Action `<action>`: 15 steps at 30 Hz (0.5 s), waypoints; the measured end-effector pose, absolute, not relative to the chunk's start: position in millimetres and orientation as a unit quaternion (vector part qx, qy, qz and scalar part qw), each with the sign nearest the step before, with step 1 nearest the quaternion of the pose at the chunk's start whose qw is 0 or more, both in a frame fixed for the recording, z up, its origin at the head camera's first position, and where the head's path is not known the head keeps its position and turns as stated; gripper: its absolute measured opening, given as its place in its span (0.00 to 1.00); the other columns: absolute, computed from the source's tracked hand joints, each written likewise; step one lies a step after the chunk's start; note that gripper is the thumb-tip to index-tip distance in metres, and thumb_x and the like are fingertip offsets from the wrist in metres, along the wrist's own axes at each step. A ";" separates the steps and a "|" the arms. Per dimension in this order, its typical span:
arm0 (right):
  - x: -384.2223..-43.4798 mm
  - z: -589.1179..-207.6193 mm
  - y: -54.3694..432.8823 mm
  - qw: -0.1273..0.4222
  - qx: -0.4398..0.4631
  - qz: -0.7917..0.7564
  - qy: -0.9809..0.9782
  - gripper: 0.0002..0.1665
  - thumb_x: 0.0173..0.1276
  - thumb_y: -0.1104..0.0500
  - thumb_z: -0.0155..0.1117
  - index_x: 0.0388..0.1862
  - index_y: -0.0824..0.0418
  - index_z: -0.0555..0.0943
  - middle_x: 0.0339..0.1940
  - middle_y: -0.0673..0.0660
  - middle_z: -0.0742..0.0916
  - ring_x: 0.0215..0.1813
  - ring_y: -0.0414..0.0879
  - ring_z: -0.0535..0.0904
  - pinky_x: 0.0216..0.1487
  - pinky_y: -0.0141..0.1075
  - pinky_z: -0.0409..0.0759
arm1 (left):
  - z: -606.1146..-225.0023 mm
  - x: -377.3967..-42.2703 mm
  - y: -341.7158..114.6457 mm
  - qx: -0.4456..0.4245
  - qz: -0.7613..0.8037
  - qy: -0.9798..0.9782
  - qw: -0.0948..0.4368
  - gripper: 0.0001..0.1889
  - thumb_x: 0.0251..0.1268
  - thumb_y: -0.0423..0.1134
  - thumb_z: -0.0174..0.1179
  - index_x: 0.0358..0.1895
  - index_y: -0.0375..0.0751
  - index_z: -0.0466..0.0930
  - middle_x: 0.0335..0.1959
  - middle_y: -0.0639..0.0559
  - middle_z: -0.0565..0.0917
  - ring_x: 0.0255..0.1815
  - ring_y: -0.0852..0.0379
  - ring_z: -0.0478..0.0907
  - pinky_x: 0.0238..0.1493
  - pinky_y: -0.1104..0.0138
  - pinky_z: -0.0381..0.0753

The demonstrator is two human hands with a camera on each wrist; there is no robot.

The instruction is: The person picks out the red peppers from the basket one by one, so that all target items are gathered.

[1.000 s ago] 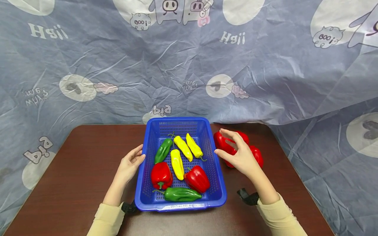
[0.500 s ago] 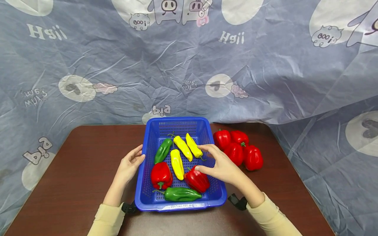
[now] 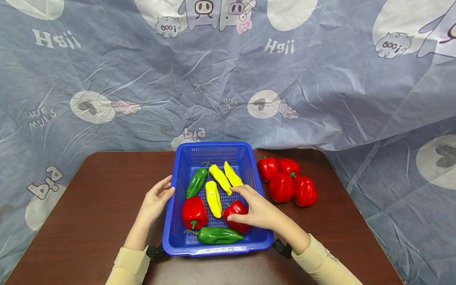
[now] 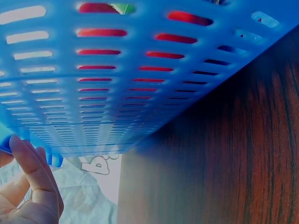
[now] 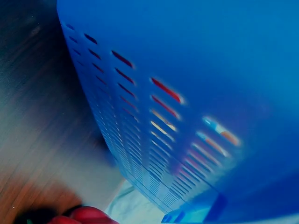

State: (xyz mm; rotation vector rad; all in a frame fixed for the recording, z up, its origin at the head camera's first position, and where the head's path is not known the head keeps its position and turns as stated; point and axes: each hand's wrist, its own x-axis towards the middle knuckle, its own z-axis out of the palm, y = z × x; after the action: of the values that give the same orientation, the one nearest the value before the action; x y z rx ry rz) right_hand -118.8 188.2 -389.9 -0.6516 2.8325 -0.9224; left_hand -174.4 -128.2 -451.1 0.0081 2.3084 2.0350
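A blue plastic basket (image 3: 217, 250) holds two red bell peppers, several yellow peppers and two green ones. My left hand (image 3: 156, 200) is at the basket's left rim, thumb and fingertips pinching the edge; its fingers (image 4: 35, 170) also show in the left wrist view. My right hand (image 3: 258, 208) reaches over the right rim into the basket, thumb and fingers spread apart above the right-hand red bell pepper (image 3: 236, 209), partly covering it. A yellow pepper (image 3: 232, 174) lies just beyond those fingertips. The left-hand red bell pepper (image 3: 194, 212) and a green pepper (image 3: 219, 235) lie nearer the front.
Several more red bell peppers (image 3: 281, 187) are grouped on the brown table (image 3: 107, 198) to the basket's right. Behind the table hangs a grey-blue printed cloth (image 3: 213, 79). Inside the basket, another green pepper (image 3: 196, 183) and yellow peppers (image 3: 213, 198) lie farther back.
My right hand has moved left and toward me, from beside the red bell peppers on the table to over the one in the basket. The left hand stays at the rim.
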 end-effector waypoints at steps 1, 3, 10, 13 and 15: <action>-118.5 -391.0 187.5 0.048 -0.214 -0.300 0.928 0.44 0.56 0.41 0.74 0.68 0.57 0.71 0.63 0.56 0.77 0.66 0.52 0.73 0.63 0.53 0.76 | -451.0 -174.4 -128.2 0.002 0.660 0.750 0.032 0.27 0.71 0.31 0.57 0.72 0.36 0.65 0.62 0.32 0.73 0.42 0.79 0.76 0.46 0.84 0.75; -117.6 -392.7 186.3 0.056 -0.214 -0.293 0.930 0.45 0.56 0.40 0.74 0.68 0.56 0.71 0.64 0.56 0.76 0.67 0.53 0.72 0.62 0.53 0.77 | -450.8 -174.4 -128.3 0.002 0.659 0.751 0.033 0.27 0.71 0.31 0.57 0.72 0.36 0.65 0.62 0.33 0.73 0.42 0.79 0.75 0.46 0.84 0.75; -114.6 -400.5 182.3 0.079 -0.222 -0.278 0.931 0.44 0.57 0.41 0.74 0.68 0.58 0.70 0.65 0.60 0.75 0.65 0.55 0.73 0.59 0.52 0.79 | -450.7 -173.7 -128.7 -0.003 0.657 0.753 0.037 0.28 0.71 0.32 0.58 0.72 0.38 0.65 0.63 0.34 0.73 0.43 0.80 0.75 0.47 0.84 0.75; -114.3 -403.1 180.5 0.076 -0.225 -0.260 0.936 0.44 0.57 0.42 0.75 0.67 0.59 0.71 0.64 0.62 0.75 0.63 0.55 0.75 0.58 0.52 0.80 | -450.4 -173.5 -128.4 -0.005 0.657 0.753 0.038 0.28 0.71 0.32 0.58 0.72 0.38 0.65 0.63 0.34 0.73 0.43 0.80 0.75 0.47 0.84 0.74; -114.4 -404.5 179.1 0.074 -0.225 -0.247 0.940 0.43 0.56 0.43 0.75 0.66 0.60 0.71 0.62 0.63 0.76 0.61 0.56 0.76 0.55 0.52 0.82 | -450.4 -173.2 -128.4 -0.005 0.656 0.754 0.038 0.27 0.71 0.32 0.57 0.73 0.38 0.65 0.63 0.34 0.73 0.43 0.79 0.75 0.47 0.84 0.74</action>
State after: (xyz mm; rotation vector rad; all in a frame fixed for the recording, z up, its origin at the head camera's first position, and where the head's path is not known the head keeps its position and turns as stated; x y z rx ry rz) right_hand -114.4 179.1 -404.5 -0.6757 2.8211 -0.7410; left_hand -173.2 -128.4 -450.4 -0.0158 2.3132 2.0109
